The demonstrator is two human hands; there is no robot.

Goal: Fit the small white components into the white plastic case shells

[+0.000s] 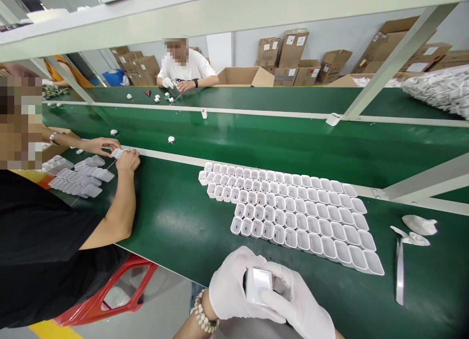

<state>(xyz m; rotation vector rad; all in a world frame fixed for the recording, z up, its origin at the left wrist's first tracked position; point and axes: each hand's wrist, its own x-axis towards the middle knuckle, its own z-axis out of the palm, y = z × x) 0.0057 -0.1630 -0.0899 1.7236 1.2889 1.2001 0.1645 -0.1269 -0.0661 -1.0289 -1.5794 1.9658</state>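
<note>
Both of my hands wear white gloves and meet at the near edge of the green bench. My left hand (229, 285) is wrapped round one side of a small white plastic case (261, 280) with a glossy, squarish face. From the other side, my right hand (298, 300) grips the same case, its thumb lying across the lower part of that face. Just beyond my hands stand rows of open-topped white plastic cups (303, 239), set close together. Small dark marks show inside several of them.
Tweezers (399, 275) and crumpled white scraps (419, 225) lie at the right. On the left, a co-worker's hands (126, 158) hold white parts beside more white pieces (78, 178). Behind the cups runs a green conveyor belt (234, 138); a metal post (432, 175) rises at right.
</note>
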